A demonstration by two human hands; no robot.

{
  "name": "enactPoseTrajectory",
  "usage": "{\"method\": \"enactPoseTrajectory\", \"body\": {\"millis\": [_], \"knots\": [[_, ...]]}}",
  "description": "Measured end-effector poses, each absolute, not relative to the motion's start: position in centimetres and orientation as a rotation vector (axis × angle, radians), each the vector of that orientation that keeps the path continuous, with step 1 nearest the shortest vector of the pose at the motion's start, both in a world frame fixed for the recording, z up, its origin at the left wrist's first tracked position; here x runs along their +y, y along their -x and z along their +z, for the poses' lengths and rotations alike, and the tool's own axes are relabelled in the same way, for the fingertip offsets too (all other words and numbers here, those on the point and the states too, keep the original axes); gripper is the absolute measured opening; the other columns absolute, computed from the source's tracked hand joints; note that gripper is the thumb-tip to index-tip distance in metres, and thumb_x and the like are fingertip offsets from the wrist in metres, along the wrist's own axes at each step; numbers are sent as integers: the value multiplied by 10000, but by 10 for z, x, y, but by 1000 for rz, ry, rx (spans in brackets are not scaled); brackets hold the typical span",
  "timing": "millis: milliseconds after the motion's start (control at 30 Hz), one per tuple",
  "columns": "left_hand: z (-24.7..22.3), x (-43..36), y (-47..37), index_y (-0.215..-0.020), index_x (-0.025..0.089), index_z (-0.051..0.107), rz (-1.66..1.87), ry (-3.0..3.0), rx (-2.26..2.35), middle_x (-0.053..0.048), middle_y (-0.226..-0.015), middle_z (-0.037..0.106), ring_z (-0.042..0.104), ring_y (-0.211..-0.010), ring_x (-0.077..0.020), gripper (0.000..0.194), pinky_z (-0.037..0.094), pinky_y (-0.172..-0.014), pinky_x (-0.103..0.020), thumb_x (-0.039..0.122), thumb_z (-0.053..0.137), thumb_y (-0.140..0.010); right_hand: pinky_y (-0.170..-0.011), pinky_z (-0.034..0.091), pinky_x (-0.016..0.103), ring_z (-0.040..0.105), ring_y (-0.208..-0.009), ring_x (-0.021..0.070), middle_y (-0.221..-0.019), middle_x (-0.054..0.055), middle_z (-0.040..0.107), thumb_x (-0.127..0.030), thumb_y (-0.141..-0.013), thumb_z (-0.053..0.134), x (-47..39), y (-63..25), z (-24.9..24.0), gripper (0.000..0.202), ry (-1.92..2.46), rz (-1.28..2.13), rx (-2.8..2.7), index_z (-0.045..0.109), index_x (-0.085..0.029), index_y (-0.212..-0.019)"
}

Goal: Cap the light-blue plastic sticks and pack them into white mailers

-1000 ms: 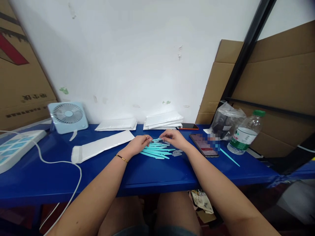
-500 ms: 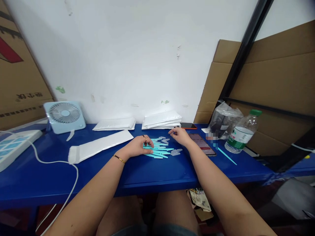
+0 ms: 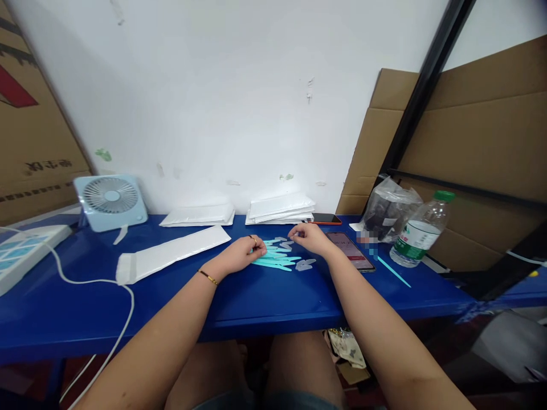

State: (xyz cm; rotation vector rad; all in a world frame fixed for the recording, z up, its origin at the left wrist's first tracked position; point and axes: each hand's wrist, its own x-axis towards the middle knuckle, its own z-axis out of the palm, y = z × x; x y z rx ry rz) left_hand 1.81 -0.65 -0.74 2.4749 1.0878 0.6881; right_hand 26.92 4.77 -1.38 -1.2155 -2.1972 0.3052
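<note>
The small pale pieces (image 3: 304,263) at the right of the pile were too tiny to identify, and the fingertips of both hands were hard to make out. The left hand (image 3: 243,252) lay curled, fingers together, on the left end of the turquoise strips (image 3: 276,257) spread at the middle of the blue table (image 3: 265,296). The right hand (image 3: 311,238) hovered at their far right edge, fingers pinched, possibly on one strip. A phone (image 3: 350,250) lay just right of it.
</note>
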Motion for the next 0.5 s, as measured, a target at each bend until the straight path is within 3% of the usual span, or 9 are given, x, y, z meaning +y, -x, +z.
{"method": "enactPoseTrajectory", "body": {"millis": [200, 500], "knots": [[-12, 3, -10, -827, 203, 460, 853, -2215, 1274, 23, -688, 565, 486, -509, -99, 250, 367, -526, -226, 409, 325, -868, -575, 387, 218, 508, -598, 108, -715, 21, 641, -242, -716, 569, 41, -269, -11, 172, 1122, 430, -2301, 697, -174, -808], [-15, 7, -8, -907, 209, 510, 838, -2340, 1319, 8, -757, 585, 509, -654, -131, 201, 371, -595, -239, 358, 402, -826, -594, 394, 224, 543, -640, 127, -751, 24, 658, -270, -729, 580, 46, -271, -16, 159, 1278, 312, -2269, 695, -188, -800]]}}
